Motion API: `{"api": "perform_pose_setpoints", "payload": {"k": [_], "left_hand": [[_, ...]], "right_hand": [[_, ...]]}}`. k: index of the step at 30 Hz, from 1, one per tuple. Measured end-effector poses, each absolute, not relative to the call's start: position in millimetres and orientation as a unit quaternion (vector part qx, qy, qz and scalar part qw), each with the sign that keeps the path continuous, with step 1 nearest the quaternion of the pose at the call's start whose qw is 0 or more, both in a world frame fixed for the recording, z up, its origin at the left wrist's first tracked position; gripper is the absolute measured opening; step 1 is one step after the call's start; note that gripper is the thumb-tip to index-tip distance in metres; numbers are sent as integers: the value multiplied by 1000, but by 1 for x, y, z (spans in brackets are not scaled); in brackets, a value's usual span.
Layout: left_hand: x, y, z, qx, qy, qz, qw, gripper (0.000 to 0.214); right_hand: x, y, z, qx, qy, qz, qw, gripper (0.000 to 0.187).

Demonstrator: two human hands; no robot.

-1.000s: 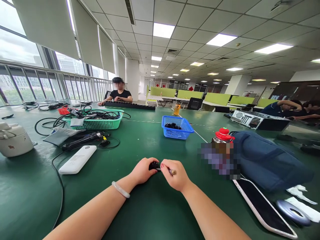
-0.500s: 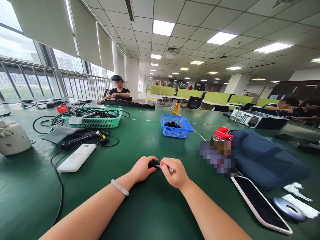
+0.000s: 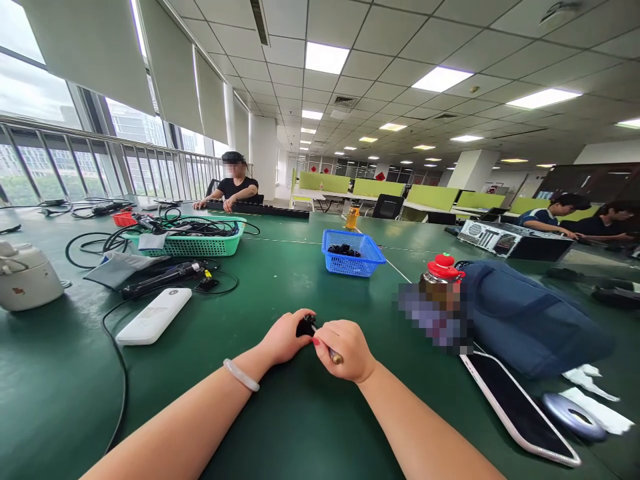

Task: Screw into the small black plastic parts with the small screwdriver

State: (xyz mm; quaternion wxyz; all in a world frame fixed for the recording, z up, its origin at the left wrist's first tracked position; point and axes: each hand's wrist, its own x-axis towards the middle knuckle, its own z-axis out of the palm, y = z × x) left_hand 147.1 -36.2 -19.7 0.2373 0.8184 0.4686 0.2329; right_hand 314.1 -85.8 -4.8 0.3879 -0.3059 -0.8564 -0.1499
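My left hand (image 3: pixel 286 338) is closed round a small black part (image 3: pixel 306 325) resting low over the green table; fingers and thumb hide much of it. In my right hand (image 3: pixel 346 348) is a slim tool (image 3: pixel 336 357) with a brownish, rounded handle end, gripped in closed fingers. Its thin tip meets or comes very near the black part, and I cannot make out its exact kind. Beyond both hands stands a blue plastic basket (image 3: pixel 353 265) holding several small black pieces (image 3: pixel 344 251).
To the left lie a white power bank (image 3: pixel 154 316), a black cable and a green basket (image 3: pixel 200 247) full of wires. On the right are a red-lidded jar (image 3: pixel 442 270), a dark blue bag (image 3: pixel 530 320) and a phone (image 3: pixel 517 407). A person (image 3: pixel 235 183) sits across the table.
My right hand has turned and shifted slightly left and down, so the tool's handle end points lower. More of the black part's top shows. The person opposite has lowered a hand to the keyboard.
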Motion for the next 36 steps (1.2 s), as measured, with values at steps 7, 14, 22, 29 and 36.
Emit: {"api": "perform_pose_setpoints", "payload": {"k": [7,14,22,29,36], "left_hand": [[145,-32,-26,813,476,238,237,68],[145,-31,-25,820,459,237,248,78],[146,-33,-23,819,461,228,255,77],[144,-32,-25,823,458,229,246,72],[143,-35,-22,845,440,209,223,58]], "right_hand": [[319,-82,-9,-399,-766,4,505,36],[321,-75,-9,-481,-671,84,558,43],[334,-61,-11,-567,-548,193,585,49],[335,-67,-3,-545,-573,166,590,54],[315,-72,-7,-475,-720,123,491,38]]}}
